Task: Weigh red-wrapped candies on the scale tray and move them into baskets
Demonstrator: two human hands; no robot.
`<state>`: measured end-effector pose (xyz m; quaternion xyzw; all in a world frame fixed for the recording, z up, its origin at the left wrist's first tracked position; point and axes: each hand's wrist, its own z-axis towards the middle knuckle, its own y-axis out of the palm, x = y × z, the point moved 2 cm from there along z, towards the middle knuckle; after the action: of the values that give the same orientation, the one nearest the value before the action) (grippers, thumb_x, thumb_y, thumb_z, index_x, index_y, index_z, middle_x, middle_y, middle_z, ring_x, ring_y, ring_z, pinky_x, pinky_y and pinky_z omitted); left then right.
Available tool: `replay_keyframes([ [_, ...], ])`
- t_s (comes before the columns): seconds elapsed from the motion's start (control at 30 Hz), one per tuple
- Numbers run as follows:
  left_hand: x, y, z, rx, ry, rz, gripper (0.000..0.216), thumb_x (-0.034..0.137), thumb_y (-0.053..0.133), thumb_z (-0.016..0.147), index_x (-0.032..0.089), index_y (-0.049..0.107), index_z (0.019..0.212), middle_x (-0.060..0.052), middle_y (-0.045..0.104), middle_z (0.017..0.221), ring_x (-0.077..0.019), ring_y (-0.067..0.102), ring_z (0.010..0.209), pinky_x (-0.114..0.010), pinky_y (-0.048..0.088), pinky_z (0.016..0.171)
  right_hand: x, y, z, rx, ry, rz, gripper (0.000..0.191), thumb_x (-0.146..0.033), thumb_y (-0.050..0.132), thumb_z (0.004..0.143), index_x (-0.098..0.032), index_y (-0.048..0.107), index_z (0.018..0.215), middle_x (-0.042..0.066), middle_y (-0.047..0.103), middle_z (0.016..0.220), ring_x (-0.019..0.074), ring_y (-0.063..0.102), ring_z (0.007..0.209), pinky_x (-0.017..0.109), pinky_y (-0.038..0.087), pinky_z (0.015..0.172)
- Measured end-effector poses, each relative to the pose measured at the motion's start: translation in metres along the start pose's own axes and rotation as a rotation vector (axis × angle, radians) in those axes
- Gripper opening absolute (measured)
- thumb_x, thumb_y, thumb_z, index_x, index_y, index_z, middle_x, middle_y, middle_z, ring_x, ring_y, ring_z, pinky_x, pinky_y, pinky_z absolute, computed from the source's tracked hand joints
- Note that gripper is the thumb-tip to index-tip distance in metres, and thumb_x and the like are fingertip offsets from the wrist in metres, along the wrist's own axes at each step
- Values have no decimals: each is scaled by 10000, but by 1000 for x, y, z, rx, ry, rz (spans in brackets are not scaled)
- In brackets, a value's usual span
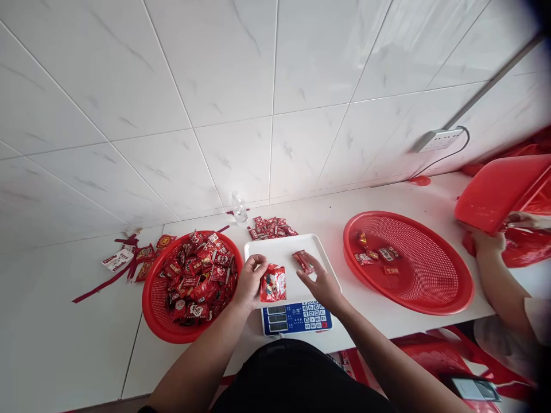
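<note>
My left hand [251,282] is closed on the edge of a small red printed packet [274,283], held over the front of the scale's white tray [262,248]. My right hand [323,285] reaches over the same tray with thumb and fingers apart. Its fingertips are at a few red wrapped candies [302,261] lying there; whether they touch is hard to tell. Below the tray shows the blue keypad panel of the scale [297,317]. Left of it stands a red basket [151,307] heaped with red wrapped candies [202,275].
Behind the tray lies a pile of small red packets [273,228] beside a clear bottle [239,209]. A larger red basket [430,269] at right holds several candies. Further right, a co-worker's arms [499,275] handle a red container [495,195]. A power strip [439,139] is by the wall.
</note>
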<state>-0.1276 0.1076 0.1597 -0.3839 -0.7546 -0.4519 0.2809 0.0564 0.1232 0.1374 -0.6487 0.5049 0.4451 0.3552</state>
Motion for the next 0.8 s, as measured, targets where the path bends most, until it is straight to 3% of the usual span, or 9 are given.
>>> replay_keyframes([
  [0.13, -7, 8, 0, -72, 102, 181, 304, 381, 722, 655, 203, 526, 805, 40, 559, 728, -103, 559, 617, -219, 464, 602, -6, 28, -16, -262, 38, 48, 647, -576, 607, 749, -194, 485, 1256, 120, 623, 1178, 280, 577, 1097, 453, 468, 901],
  [0.27, -11, 2, 2, -44, 175, 344, 240, 401, 651, 737, 200, 549, 821, 23, 565, 732, -105, 554, 646, -207, 452, 620, -2, 34, -25, -322, 48, 43, 564, -575, 591, 761, -154, 550, 1133, 96, 690, 1010, 253, 660, 921, 429, 510, 836],
  [0.37, -8, 0, 6, -38, 211, 359, 209, 379, 630, 761, 200, 551, 836, 17, 564, 742, -95, 534, 635, -195, 437, 601, 7, 20, -20, -263, 54, -47, 560, -564, 576, 774, -163, 531, 1162, 92, 691, 996, 254, 660, 917, 430, 512, 826],
  [0.47, -6, 0, 12, -100, 211, 411, 186, 332, 628, 763, 200, 568, 880, 11, 562, 801, -73, 512, 615, -176, 417, 575, 19, 2, -12, -104, 46, -212, 628, -543, 548, 796, -203, 418, 1308, 105, 649, 1107, 280, 599, 1056, 486, 451, 907],
  [0.63, -18, -16, 30, 28, 18, 489, 373, 234, 646, 728, 235, 518, 1078, -11, 552, 987, -47, 519, 553, -178, 422, 516, 29, -13, -8, 138, -29, -518, 735, -477, 560, 786, -221, 268, 1410, 139, 346, 1447, 304, 248, 1356, 530, 204, 1079],
  [0.8, -28, -21, 40, 47, -90, 461, 282, 291, 495, 838, 180, 458, 1094, -40, 603, 851, -110, 597, 587, -232, 474, 535, 30, -13, -14, 103, -63, -698, 623, -443, 483, 833, -215, 318, 1388, 137, 393, 1418, 277, 355, 1310, 475, 322, 1037],
])
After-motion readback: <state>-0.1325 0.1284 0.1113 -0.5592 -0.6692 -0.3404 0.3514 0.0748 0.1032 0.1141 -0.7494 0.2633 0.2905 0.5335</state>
